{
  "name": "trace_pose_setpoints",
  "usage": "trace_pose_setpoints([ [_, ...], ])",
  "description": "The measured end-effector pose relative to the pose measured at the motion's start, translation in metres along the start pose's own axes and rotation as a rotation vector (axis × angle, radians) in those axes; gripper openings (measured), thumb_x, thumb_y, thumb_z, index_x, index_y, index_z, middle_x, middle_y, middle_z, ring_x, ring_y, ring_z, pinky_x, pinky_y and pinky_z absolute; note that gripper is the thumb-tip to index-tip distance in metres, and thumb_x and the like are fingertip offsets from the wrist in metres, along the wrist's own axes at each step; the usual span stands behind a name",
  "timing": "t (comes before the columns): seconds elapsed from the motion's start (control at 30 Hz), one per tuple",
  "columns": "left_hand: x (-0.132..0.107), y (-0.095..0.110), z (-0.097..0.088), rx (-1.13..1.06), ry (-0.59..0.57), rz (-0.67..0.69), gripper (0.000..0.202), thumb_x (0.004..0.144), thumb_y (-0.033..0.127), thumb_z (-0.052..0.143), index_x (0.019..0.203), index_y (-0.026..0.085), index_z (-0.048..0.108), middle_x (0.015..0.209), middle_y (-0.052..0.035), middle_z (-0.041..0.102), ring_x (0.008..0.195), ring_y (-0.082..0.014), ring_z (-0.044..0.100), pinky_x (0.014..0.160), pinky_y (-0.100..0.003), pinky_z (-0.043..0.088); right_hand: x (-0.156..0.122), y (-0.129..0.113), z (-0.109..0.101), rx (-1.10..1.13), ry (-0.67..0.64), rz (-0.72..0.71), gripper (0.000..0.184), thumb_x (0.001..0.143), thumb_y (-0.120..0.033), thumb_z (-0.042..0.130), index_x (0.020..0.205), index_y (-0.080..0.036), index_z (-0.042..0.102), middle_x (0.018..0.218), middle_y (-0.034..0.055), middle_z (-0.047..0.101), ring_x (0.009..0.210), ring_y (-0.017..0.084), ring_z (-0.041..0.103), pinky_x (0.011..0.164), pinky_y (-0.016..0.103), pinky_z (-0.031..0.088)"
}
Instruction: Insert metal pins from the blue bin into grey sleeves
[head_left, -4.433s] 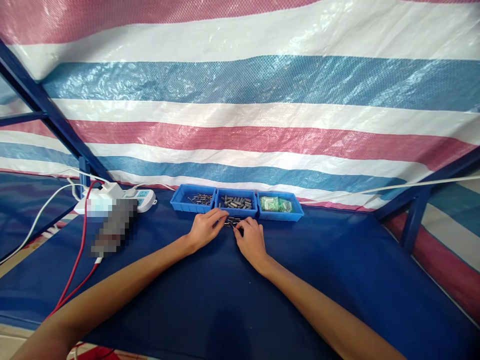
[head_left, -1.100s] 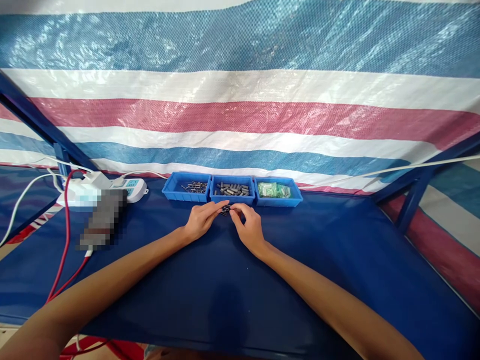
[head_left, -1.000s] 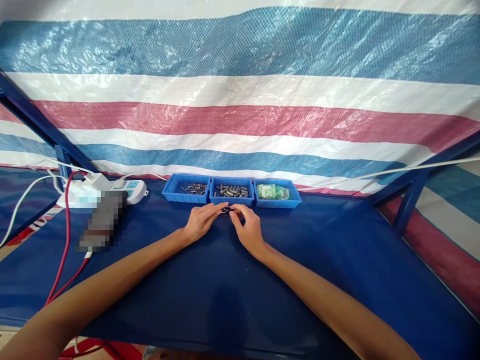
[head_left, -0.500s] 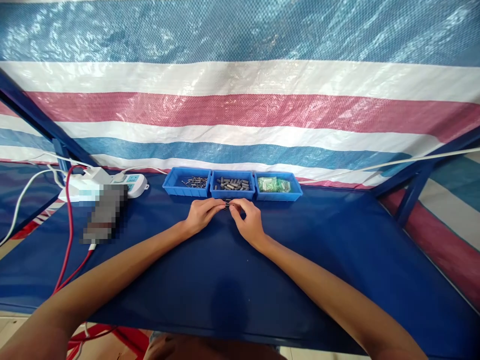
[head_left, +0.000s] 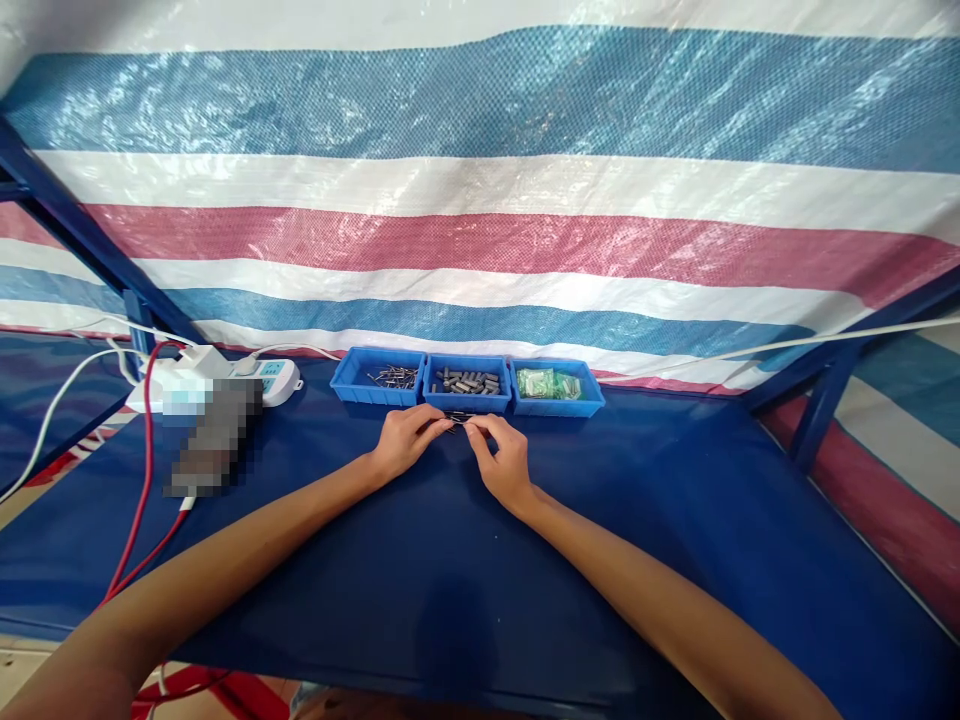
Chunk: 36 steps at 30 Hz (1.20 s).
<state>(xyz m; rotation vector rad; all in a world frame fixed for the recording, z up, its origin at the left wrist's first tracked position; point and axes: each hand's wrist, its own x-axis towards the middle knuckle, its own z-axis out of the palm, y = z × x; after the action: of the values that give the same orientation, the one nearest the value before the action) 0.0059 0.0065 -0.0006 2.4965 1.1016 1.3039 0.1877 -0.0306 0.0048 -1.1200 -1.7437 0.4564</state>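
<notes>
Several thin, dark metal pins (head_left: 456,419) lie between my fingertips, just in front of the middle bin; their exact shape is too small to make out. My left hand (head_left: 405,442) pinches them from the left side. On the other side, the thumb and fingers of my right hand (head_left: 502,462) close on their right ends. Behind the hands stands a blue bin of short grey metal cylinders (head_left: 469,383). To its left, another bin holds thin metal pins (head_left: 396,377). Green-and-clear plastic packets (head_left: 547,384) fill the bin on the right.
A white power strip (head_left: 274,381) with plugs and cables sits on the left of the blue table (head_left: 360,590). Beside it lies a blurred-out dark object (head_left: 214,440) with a red cable (head_left: 148,450). A striped sheet (head_left: 480,240) hangs behind the bins.
The view has tilted up slightly, so everything sits lower in the picture. My fingertips have drawn slightly apart, and more of the pins shows between them.
</notes>
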Motion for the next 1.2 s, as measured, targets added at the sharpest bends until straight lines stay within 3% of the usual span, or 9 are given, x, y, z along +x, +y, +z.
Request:
trace_pose_setpoints([
  [0.13,0.000,0.002,-0.001,0.006,-0.018,-0.002,0.027,0.089,0.035,0.051,0.075,0.015,0.062,0.061,0.0004,0.061,0.054,-0.0084,0.055,0.053,-0.018,0.042,0.000,0.000,0.000,0.013,0.005,0.004,0.023,0.091,-0.031,0.044,0.088,-0.020,0.064,0.082,0.0051,0.066,0.075,0.018,0.059,0.073,0.030,0.045],
  [0.3,-0.001,0.005,-0.002,-0.054,0.022,0.032,0.018,0.090,0.027,0.050,0.088,0.015,0.063,0.081,-0.0040,0.068,0.071,-0.0115,0.063,0.065,-0.020,0.049,0.003,0.002,0.003,-0.009,-0.048,-0.026,0.022,0.091,-0.028,0.045,0.084,-0.020,0.064,0.079,0.0035,0.066,0.073,0.017,0.059,0.071,0.028,0.043],
  [0.47,-0.001,0.007,-0.005,-0.089,-0.017,0.052,0.019,0.092,0.021,0.046,0.100,0.017,0.062,0.092,-0.0048,0.070,0.084,-0.0128,0.066,0.074,-0.020,0.051,0.004,0.003,0.005,-0.067,-0.111,-0.032,0.023,0.091,-0.027,0.046,0.081,-0.021,0.065,0.070,0.0017,0.064,0.065,0.016,0.056,0.067,0.028,0.041],
  [0.67,-0.002,0.007,-0.006,-0.094,0.002,-0.046,0.023,0.095,0.023,0.037,0.096,0.016,0.060,0.076,-0.0016,0.067,0.060,-0.0080,0.062,0.059,-0.016,0.047,0.004,0.004,0.005,-0.085,-0.101,-0.009,0.021,0.090,-0.026,0.047,0.079,-0.020,0.064,0.072,0.0012,0.065,0.067,0.015,0.057,0.067,0.027,0.040],
  [1.03,-0.005,0.000,-0.001,-0.058,0.049,0.067,0.024,0.093,0.026,0.045,0.105,0.017,0.063,0.085,-0.0045,0.071,0.070,-0.0116,0.066,0.065,-0.020,0.050,0.003,0.003,0.004,-0.099,-0.075,0.005,0.023,0.090,-0.025,0.044,0.077,-0.020,0.062,0.070,0.0013,0.062,0.066,0.015,0.055,0.067,0.028,0.038],
  [1.2,0.009,0.006,-0.012,-0.030,0.195,-0.106,0.025,0.091,0.032,0.049,0.099,0.017,0.067,0.081,-0.0043,0.070,0.066,-0.0123,0.061,0.063,-0.023,0.048,0.004,0.005,0.005,-0.179,0.005,0.056,0.019,0.088,-0.021,0.045,0.080,-0.019,0.062,0.069,0.0002,0.059,0.068,0.015,0.053,0.073,0.030,0.034],
])
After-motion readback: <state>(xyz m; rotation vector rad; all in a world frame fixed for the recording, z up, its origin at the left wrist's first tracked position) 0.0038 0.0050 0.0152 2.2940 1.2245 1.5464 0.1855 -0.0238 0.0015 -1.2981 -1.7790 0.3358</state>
